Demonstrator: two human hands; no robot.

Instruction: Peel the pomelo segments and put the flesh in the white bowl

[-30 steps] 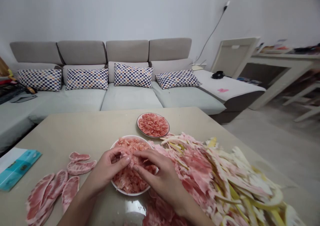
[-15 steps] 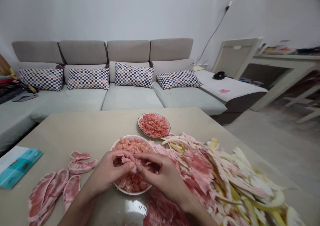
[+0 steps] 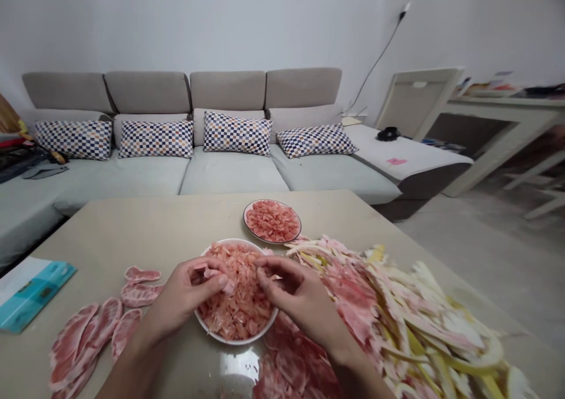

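The left hand [image 3: 188, 290] curls at the bowl's rim, thumb and fingers pinching a pink shred of pomelo pulp [image 3: 215, 273], while the right hand [image 3: 300, 293] arches narrowly over the far rim, holding nothing visible. The white bowl [image 3: 233, 341] of pulp sits between them, with a small plate [image 3: 272, 201] of pulp beyond, peeled segments [image 3: 83, 340] to the left and a pile of rinds [image 3: 388, 311] to the right. The blue packet [image 3: 33, 293] has print too small to read.

Left hand [image 3: 188, 293] pinches, thumb pressed against curled fingers. Right hand [image 3: 300, 296] arches just beside it, fingers hooked downward.
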